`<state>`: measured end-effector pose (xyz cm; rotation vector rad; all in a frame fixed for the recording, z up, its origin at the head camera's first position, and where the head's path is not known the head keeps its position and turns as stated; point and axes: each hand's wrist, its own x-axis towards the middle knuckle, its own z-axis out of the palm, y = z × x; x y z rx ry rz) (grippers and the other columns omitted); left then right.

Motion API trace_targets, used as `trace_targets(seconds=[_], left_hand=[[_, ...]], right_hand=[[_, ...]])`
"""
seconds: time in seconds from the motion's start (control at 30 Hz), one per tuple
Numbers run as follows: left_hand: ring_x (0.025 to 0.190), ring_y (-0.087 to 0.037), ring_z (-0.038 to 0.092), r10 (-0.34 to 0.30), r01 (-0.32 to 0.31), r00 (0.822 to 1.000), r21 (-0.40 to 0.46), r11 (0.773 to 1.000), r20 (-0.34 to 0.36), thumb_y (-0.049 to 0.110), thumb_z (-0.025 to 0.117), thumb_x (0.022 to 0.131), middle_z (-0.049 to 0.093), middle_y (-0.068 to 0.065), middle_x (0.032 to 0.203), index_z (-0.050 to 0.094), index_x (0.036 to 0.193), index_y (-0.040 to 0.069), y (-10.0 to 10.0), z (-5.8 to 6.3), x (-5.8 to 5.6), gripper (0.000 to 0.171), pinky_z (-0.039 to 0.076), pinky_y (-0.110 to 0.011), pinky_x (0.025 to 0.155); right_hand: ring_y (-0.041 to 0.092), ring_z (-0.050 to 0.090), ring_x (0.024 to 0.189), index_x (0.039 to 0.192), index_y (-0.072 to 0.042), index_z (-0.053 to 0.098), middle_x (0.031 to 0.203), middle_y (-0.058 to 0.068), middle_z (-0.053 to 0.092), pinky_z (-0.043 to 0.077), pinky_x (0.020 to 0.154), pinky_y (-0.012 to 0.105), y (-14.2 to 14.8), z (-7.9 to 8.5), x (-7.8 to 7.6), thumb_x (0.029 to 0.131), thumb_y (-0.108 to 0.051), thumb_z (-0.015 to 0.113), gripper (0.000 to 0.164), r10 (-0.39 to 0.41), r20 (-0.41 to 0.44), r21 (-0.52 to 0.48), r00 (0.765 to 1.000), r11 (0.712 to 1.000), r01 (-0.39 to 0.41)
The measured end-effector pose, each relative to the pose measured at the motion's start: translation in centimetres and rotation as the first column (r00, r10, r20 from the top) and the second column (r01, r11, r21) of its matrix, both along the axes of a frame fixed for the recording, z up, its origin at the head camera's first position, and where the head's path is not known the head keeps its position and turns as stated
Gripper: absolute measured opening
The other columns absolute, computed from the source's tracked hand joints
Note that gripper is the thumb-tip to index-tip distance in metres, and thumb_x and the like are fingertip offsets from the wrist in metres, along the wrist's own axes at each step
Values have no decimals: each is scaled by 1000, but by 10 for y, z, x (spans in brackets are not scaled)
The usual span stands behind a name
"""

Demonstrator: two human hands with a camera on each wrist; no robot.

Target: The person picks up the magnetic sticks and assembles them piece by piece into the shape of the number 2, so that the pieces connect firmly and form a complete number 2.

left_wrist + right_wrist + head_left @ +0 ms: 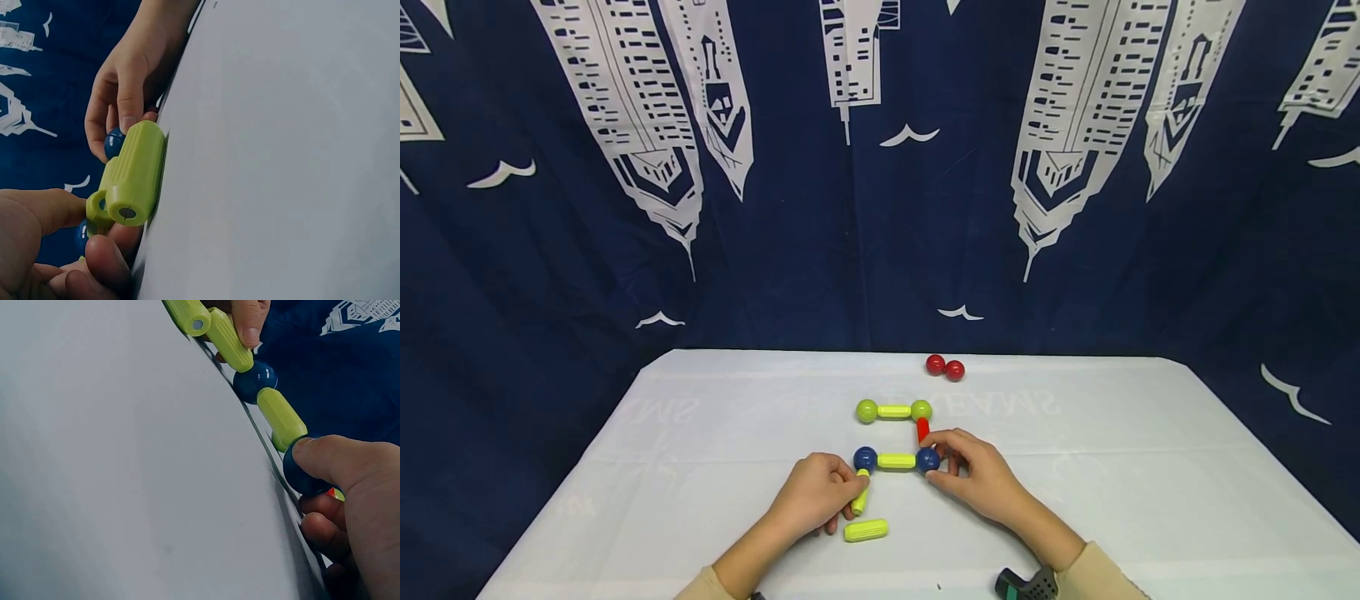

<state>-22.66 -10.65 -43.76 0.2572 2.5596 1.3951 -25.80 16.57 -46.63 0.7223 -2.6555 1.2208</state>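
Observation:
My left hand (822, 493) pinches a yellow-green magnetic rod (860, 497), whose upper end meets the left blue ball (865, 458). A level yellow-green rod (896, 461) joins that ball to the right blue ball (928, 459). Thumb and fingers of my right hand (977, 475) grip the right ball, seen close up in the right wrist view as a blue ball (303, 469). From there a red rod (922, 430) runs up to a green ball (921, 410). Nearest my left hand lies a loose yellow-green rod (866, 530), its magnet end showing in the left wrist view.
Another green ball (867, 411) is joined by a yellow-green rod (893, 412) to the one above the red rod. Two red balls (954, 371) sit side by side at the back of the white-covered table (700, 475). Behind hangs a dark blue printed cloth (857, 250).

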Motion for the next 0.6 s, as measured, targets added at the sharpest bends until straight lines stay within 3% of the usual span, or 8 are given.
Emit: trace_targets(seconds=[0.6], left_hand=[[31, -4, 47, 3, -3, 1000, 14, 1000, 10, 30, 67, 93, 64, 4, 51, 66, 77, 12, 2, -5, -3, 24, 32, -16, 34]], right_hand=[[3, 54, 72, 116, -27, 67, 95, -9, 63, 47, 64, 22, 1, -2, -1, 83, -17, 81, 37, 7, -9, 7, 1000, 1000, -7]])
